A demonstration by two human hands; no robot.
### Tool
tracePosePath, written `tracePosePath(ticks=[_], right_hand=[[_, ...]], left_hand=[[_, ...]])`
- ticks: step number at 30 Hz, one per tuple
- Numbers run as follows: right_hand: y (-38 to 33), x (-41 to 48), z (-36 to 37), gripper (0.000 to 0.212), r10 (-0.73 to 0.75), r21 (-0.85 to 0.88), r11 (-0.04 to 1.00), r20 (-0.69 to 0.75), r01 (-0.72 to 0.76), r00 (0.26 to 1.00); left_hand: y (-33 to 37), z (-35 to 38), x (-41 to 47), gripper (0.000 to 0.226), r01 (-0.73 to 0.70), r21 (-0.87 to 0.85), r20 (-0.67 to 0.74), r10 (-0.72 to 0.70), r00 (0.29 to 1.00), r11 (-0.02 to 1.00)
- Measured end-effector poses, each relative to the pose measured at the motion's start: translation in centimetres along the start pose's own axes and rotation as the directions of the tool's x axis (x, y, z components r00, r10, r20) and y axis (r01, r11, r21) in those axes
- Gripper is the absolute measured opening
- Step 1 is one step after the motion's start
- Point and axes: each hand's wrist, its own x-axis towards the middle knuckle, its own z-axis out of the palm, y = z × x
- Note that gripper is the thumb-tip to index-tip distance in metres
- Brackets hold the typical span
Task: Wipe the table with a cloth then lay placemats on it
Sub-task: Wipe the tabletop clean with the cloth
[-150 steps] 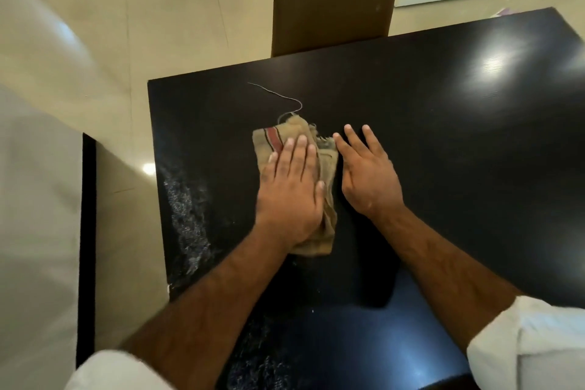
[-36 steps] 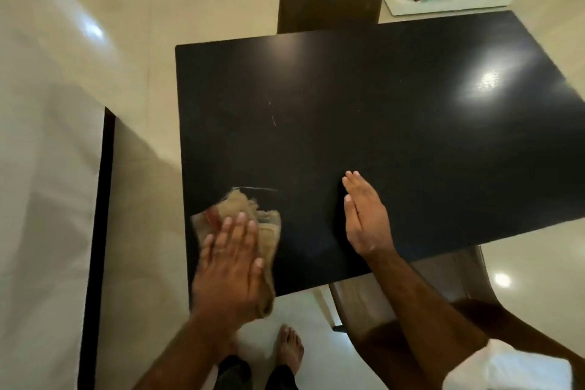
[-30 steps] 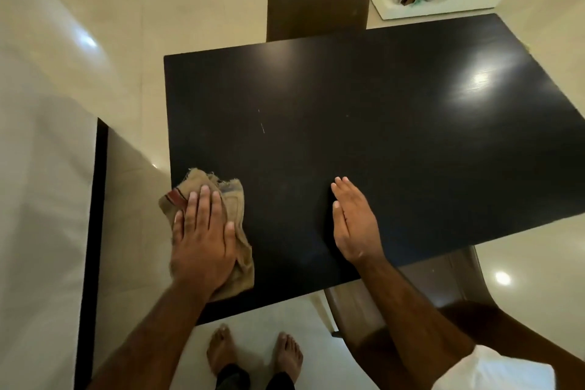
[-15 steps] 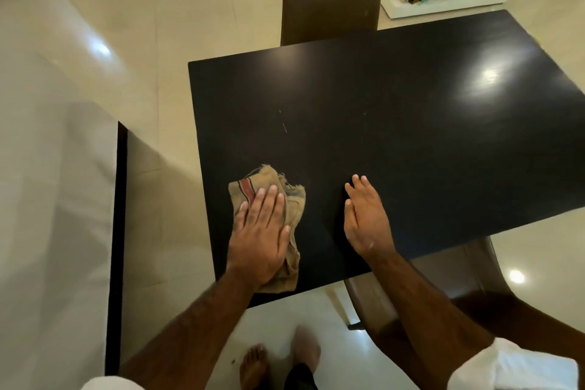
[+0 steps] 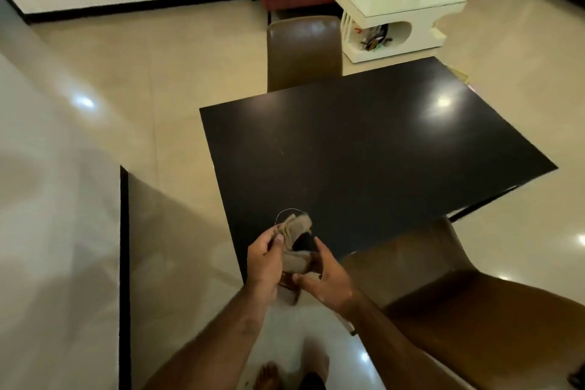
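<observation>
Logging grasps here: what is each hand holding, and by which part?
Both hands hold the bunched tan cloth: the left hand pinches its upper left edge, the right hand grips its lower right side.

I see tan cloth (image 5: 296,258): crumpled, frayed, loose thread looping off top. Held above tabletop (image 5: 364,152) near-left corner, pinched between left grip (image 5: 264,266) and right grip (image 5: 326,279). Tabletop black, glossy, rectangular.

Both bare forearms extend forward. Left grip (image 5: 264,263) and right grip (image 5: 329,282) meet at the midline, fingers curled around the cloth (image 5: 295,242) held between them.
</observation>
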Motion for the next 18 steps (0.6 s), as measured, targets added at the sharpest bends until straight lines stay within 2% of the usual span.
tracePosePath(ticks=[1,2,4,6,9,12,15,17,18], right_hand=[[-0.6,-1.4,-0.4,0.113,0.001,0.013,1.0,0.012,-0.001,1.0],[-1.7,-2.9,-1.0,0.109,-0.017,0.012,1.0,0.007,0.017,1.0],[-3.4,-6.0,-2.7,0.075,-0.089,0.019,0.996,-0.032,0.09,0.995],[-5.2,-9.3,-4.8,0.042,-0.153,0.026,0.988,-0.081,0.155,0.985],[-6.6,-14.7,-9.0,0.021,-0.219,-0.008,0.975,-0.226,0.223,0.949],[-7.2,-20.3,-14.0,0.014,-0.279,-0.154,0.96,-0.447,0.234,0.85],[-6.9,-25.2,-18.4,0.012,-0.285,-0.233,0.956,-0.601,0.178,0.747],[-5.6,-27.8,-21.1,0.012,-0.245,-0.279,0.958,-0.669,0.069,0.702],[-4.9,-28.7,-22.5,0.013,-0.218,-0.297,0.955,-0.694,0.002,0.687]], left_hand=[[1.0,0.2,-1.7,0.031,0.065,-0.148,0.006,-0.065,0.998,0.987],[2.0,0.3,-3.2,0.029,0.131,-0.27,0.032,-0.127,0.991,0.954],[3.5,0.3,-5.9,0.023,0.232,-0.419,0.154,-0.183,0.971,0.878],[4.3,-0.1,-7.6,0.025,0.221,-0.443,0.288,-0.095,0.953,0.869],[5.3,-1.4,-9.4,0.031,0.065,-0.308,0.412,0.072,0.908,0.949],[6.0,-1.4,-10.4,0.028,-0.214,-0.053,0.408,0.217,0.887,0.975],[7.5,1.0,-11.6,0.026,-0.448,0.2,0.442,0.328,0.835,0.871],[8.8,4.1,-13.2,0.034,-0.601,0.333,0.543,0.373,0.752,0.727],[9.5,6.0,-14.0,0.04,-0.688,0.378,0.602,0.4,0.691,0.619]])
